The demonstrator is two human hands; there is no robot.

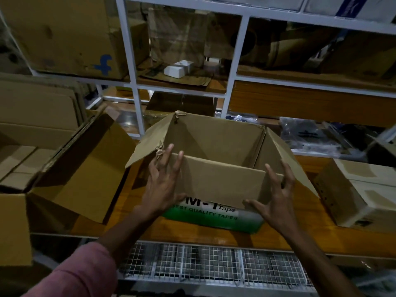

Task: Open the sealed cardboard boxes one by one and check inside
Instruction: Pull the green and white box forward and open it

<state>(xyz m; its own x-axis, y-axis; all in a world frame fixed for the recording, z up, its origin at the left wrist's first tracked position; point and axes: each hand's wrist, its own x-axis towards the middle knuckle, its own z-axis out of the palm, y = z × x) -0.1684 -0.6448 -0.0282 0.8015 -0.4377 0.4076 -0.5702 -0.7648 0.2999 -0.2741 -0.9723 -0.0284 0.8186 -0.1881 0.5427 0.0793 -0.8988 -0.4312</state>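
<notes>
while both hands sit at the near flap, open cardboard box (216,151) lies dead ahead on the wooden shelf (304,234), centred btwn the arms, long axis running left-right across the view. left hand (162,185) spread, fingers straight, laid against near-left corner w/ fingertips up at the torn flap edge. right hand (276,200) also spread, fingers loosely bent, at near-right corner; touching or just off the cardboard, can't tell. neither pinching anything. about equally near, one per corner, so next move prob takes both at once: near flap folded down/outward or box tipped toward the viewer to see the bottom. inside looks bare as far as visible, floor mostly hidden behind near wall.

counted: 2 hands. 1 box in hand, 4 flaps up/out (left, right, far, near). 1 more opened box (70,168) to the left, flaps raised, smaller cartons inside. 1 taped box (355,194) still sealed on the right, just beside, prob next in line. 1 big box w/ blue letter (64,37) on upper rack, plus 2 small white boxes (179,68) behind.

risk: torn left flap may rip further if pulled there.
</notes>
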